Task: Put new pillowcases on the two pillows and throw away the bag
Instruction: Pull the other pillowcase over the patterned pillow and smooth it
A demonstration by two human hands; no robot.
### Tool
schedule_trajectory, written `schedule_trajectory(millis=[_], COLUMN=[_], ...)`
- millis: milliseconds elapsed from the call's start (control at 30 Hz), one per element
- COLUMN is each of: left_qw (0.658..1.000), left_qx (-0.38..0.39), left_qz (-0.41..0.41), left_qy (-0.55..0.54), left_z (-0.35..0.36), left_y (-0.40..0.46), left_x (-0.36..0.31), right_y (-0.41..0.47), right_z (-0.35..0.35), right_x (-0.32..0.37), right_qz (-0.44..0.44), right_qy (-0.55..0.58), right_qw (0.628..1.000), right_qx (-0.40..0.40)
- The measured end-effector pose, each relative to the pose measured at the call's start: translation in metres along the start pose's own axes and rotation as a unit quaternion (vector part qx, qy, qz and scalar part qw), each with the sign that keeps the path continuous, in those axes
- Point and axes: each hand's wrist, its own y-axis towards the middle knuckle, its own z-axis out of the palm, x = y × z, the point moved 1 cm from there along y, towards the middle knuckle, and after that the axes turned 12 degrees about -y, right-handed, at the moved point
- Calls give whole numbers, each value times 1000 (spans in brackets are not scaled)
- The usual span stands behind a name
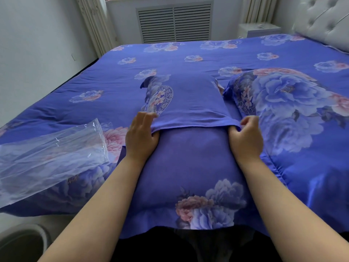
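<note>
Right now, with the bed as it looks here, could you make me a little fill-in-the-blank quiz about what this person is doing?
1. Both hands grip the open edge of a ____ pillowcase.
2. The clear plastic bag lies on the bed to the ____ of the left hand.
3. A second pillow, printed with big flowers, lies beside the ____ hand.
4. Behind the bed, the wall holds a slatted ____.

Missing words: blue; left; right; vent

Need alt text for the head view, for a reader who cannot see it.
Both hands, left hand and right hand, grip the open edge of a blue pillowcase around a pillow on a floral bed. A second covered pillow lies to the right, a clear plastic bag to the left.
</note>
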Motion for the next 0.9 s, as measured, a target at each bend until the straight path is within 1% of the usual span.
schedule_trajectory(millis=[33, 67, 100, 133, 167, 200, 233, 267, 300, 333, 367, 433, 500, 567, 600, 633, 667, 700, 733, 767, 800, 833, 867, 900], left_qw=[1000, 999, 999, 998, 997, 996, 993, 989, 987, 985, 985, 985, 987, 992, 994, 995, 996, 996, 996, 996, 996, 996, 996, 996], left_qx=[17, 32, 40, 45, 38, 23, 3, -15, -29, -36, -37, -26, -6, 12, 16, 19, 21, 20, 19, 19, 19, 17, 15, 14], left_qz=[3, 4, -4, -17, -31, -45, -57, -65, -67, -67, -67, -67, -57, -43, -38, -36, -37, -40, -44, -48, -50, -45, -31, -5], left_qy=[2, -3, -17, -37, -58, -80, -104, -129, -145, -153, -155, -157, -149, -121, -102, -88, -78, -74, -73, -72, -71, -74, -78, -83], left_z=[2, 6, 8, 10, 11, 12, 12, 11, 11, 12, 13, 16, 19, 21, 21, 20, 20, 20, 19, 18, 16, 15, 13, 11], left_y=[6, 13, 20, 27, 33, 37, 41, 41, 40, 37, 32, 23, 14, 5, 1, -2, -5, -7, -9, -11, -12, -14, -17, -19], left_x=[-2, -5, -10, -16, -21, -26, -30, -33, -35, -37, -39, -41, -42, -42, -42, -43, -43, -43, -42, -42, -42, -43, -45, -49], right_y=[-10, -23, -36, -46, -52, -54, -47, -36, -22, -8, 1, 10, 6, 1, -4, -5, -8, -13, -20, -27, -36, -40, -41, -41], right_z=[-1, -2, 0, 3, 6, 9, 13, 17, 18, 21, 20, 21, 17, 18, 14, 12, 7, -1, -9, -11, -12, -8, -1, 6], right_x=[14, 28, 40, 51, 60, 63, 60, 53, 44, 31, 21, 1, -17, -33, -33, -31, -22, -10, 6, 19, 30, 37, 42, 46], right_qz=[-91, -180, -264, -331, -371, -381, -356, -300, -230, -166, -129, -131, -102, -19, 20, 42, 37, 28, -13, -90, -156, -212, -256, -280], right_qy=[14, 29, 38, 24, -17, -79, -139, -180, -196, -181, -148, -59, -29, -31, -67, -128, -182, -195, -187, -163, -137, -120, -116, -115], right_qw=[995, 983, 964, 942, 924, 910, 906, 910, 917, 928, 937, 951, 958, 946, 923, 914, 919, 933, 956, 973, 976, 969, 959, 950], right_qx=[-26, -28, -1, 41, 93, 143, 183, 222, 260, 280, 289, 274, 267, 322, 379, 382, 348, 301, 227, 133, 63, 32, 38, 73])
